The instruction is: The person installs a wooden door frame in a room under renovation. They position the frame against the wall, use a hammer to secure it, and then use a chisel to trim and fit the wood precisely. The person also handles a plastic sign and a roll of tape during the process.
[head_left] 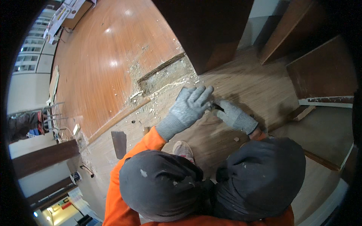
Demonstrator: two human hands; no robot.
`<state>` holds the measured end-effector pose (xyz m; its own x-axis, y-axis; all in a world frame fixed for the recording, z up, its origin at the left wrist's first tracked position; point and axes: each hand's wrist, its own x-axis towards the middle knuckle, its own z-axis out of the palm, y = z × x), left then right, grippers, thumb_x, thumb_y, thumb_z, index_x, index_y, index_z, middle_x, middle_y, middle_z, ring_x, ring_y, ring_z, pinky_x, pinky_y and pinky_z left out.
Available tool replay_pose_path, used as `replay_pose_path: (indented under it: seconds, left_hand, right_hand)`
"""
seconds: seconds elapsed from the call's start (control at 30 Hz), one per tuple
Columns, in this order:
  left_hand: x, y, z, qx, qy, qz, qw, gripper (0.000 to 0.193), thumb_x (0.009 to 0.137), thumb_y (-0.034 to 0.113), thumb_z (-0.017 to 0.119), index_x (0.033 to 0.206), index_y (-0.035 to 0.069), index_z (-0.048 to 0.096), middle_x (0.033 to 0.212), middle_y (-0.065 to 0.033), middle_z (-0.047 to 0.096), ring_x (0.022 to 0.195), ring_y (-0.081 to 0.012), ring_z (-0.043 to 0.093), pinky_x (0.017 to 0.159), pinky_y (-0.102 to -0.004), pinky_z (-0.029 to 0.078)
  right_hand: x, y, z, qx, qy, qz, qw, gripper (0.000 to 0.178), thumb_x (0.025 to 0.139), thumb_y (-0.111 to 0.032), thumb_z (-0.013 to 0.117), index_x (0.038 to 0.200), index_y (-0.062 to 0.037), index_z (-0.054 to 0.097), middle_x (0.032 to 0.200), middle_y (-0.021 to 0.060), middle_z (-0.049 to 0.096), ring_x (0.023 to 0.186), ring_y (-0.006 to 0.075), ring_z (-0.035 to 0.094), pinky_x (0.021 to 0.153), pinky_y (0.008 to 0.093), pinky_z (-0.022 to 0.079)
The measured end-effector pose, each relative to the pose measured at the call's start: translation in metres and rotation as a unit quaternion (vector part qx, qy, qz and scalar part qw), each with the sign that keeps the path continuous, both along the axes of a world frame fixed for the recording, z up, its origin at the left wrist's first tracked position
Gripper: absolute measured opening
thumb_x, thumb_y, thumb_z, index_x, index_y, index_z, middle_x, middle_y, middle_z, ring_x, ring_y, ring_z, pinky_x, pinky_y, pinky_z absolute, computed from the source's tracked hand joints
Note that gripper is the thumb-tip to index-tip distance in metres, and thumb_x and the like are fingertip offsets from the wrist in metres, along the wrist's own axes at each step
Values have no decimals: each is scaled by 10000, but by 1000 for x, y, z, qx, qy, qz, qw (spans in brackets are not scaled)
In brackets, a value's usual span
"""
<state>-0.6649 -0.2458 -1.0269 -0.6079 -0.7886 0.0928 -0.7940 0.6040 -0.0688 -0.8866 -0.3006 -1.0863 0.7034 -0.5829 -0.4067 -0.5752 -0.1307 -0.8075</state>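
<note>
I squat with both hands in grey knitted gloves in front of my knees. My left hand (184, 109) is palm down above the wood floor, its fingers stretched out and slightly apart. Close beside its thumb, my right hand (234, 116) is closed on a small dark object (217, 107), whose kind I cannot make out. The gloves almost meet there. Just beyond my left hand lies a broken-out strip in the floor (166, 75), with rough grey filling and pale crumbs along its edges.
A wooden edging strip (117, 122) runs across the floor at left, near a dark flat piece (119, 145). A tall dark panel (211, 30) stands ahead. Brown boards (320, 71) lean at right, with a loose wood offcut (304, 113). My shoe (183, 150) is below my left hand.
</note>
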Motion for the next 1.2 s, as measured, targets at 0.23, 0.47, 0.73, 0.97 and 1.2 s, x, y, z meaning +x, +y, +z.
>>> replay_pose_path:
  seconds: [0.23,0.47,0.73,0.97,1.2]
  left_hand:
    - [78,-45,90,-292,248,105,918,759,863,232,774,1512,45,429,1489,-188,479,1333,-337,510,1098,-456,440]
    - [74,-153,200,-454,366,43,811,601,1049,253,526,1533,-49,339,1452,-236,481,1292,-254,496,1089,-369,408]
    - [70,-186,194,-483,478,23,733,709,1072,468,443,1561,-27,300,1517,-196,447,1327,-287,466,1174,-426,313]
    - [58,-185,191,-504,445,69,737,770,1049,556,388,1561,-14,310,1516,-216,444,1348,-310,469,1176,-448,312]
    - [63,-183,195,-516,422,104,738,817,1029,616,341,1581,15,295,1559,-233,411,1377,-358,472,1177,-482,319]
  right_hand:
    - [-23,-40,-118,39,-305,-329,893,413,1063,-205,532,1410,18,505,1253,100,617,1132,165,585,1001,307,468]
    - [7,-101,-155,117,-453,-349,812,255,1063,-292,564,1149,-56,610,943,-26,577,864,89,531,796,263,455]
    - [41,-116,-88,94,-488,-382,779,252,1055,-332,566,1103,-85,583,862,-37,513,760,71,447,707,249,422]
    - [38,-135,-61,42,-489,-361,793,284,1067,-366,551,1095,-83,553,879,-32,519,781,73,482,735,254,462]
    - [11,-101,-42,-20,-379,-339,861,323,1070,-357,529,1151,-46,559,981,23,558,897,119,528,827,295,481]
